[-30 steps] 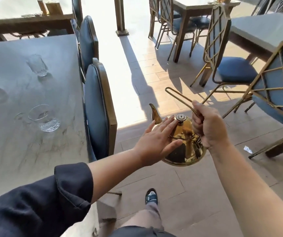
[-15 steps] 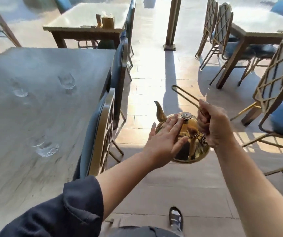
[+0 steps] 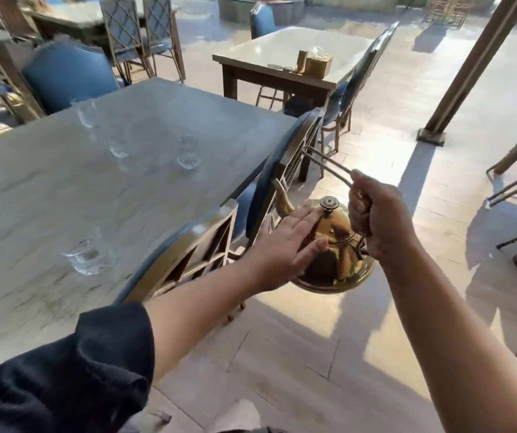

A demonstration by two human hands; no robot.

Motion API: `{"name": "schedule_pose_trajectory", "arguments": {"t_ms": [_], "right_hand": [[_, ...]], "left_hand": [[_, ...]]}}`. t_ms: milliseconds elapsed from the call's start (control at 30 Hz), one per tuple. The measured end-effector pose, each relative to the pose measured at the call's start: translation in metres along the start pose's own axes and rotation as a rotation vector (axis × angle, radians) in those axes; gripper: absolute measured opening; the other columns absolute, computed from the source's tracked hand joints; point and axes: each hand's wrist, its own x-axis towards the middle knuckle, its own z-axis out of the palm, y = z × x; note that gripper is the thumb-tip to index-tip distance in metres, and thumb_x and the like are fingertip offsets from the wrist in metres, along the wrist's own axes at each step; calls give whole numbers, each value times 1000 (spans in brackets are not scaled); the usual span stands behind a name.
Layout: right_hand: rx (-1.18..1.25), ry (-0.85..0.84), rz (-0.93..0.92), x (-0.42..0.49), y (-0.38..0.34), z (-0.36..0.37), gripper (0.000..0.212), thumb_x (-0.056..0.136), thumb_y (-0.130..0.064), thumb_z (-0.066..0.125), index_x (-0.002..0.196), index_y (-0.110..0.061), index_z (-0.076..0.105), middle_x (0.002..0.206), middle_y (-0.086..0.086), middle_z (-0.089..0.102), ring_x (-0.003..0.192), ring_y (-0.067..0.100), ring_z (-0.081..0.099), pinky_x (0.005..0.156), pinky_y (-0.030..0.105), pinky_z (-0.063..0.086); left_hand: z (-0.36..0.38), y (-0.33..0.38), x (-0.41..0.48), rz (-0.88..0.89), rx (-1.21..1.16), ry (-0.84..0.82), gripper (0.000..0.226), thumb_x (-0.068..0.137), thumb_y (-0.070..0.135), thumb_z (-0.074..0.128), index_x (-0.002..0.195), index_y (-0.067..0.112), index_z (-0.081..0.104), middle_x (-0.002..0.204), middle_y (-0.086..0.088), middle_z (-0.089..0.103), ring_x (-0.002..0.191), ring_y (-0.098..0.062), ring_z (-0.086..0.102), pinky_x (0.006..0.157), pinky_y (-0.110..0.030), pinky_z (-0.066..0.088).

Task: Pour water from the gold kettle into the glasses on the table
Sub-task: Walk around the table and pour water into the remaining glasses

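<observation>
Count: four glasses standing on the table (image 3: 144, 195): one glass (image 3: 86, 251) nearest me, one (image 3: 188, 151) mid-table, one (image 3: 117, 147) beside it, one (image 3: 86, 113) at the far end. One gold kettle (image 3: 335, 245), hanging off the table's edge, over the floor, beside two blue chairs (image 3: 194, 242). My right hand (image 3: 379, 223) is gripping its handle, fist closed. My left hand (image 3: 285, 248) is lying flat and open against the kettle body, fingertips near the lid knob.
</observation>
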Motion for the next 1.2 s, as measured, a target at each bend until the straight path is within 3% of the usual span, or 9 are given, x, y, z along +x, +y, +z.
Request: {"name": "schedule_pose_trajectory", "arguments": {"t_ms": [200,600,933,1200], "right_hand": [[66,-111,-20,78,-6,19,47,88,-33,51,43,-23,44,36,-11,34,30,6,24,33,16,22],[161,-178,19,223,-15,100,53,95,-28,46,43,-20,40,35,-8,32,31,8,22,34,16,19],[10,-316,211,296,26,148,54,94,-31,47,40,-23,44,36,-10,33,33,8,23,34,18,20],[-65,-444,324,327,41,179,47,93,-24,36,46,-18,37,36,-8,28,31,8,19,36,16,14]], "left_hand": [[-40,-23,53,-118,-10,53,61,95,54,20,149,27,8,159,0,4,145,-18,6,114,-57,-2],[-117,-121,132,-196,60,245,58,96,51,20,149,29,12,159,4,5,146,-13,2,113,-47,-7],[-115,-198,149,-355,-17,277,67,90,57,14,149,25,16,158,4,13,144,-8,11,116,-51,-4],[-110,-230,149,-388,-144,325,75,84,66,7,148,28,15,157,5,15,142,-5,14,114,-44,-10]]}}
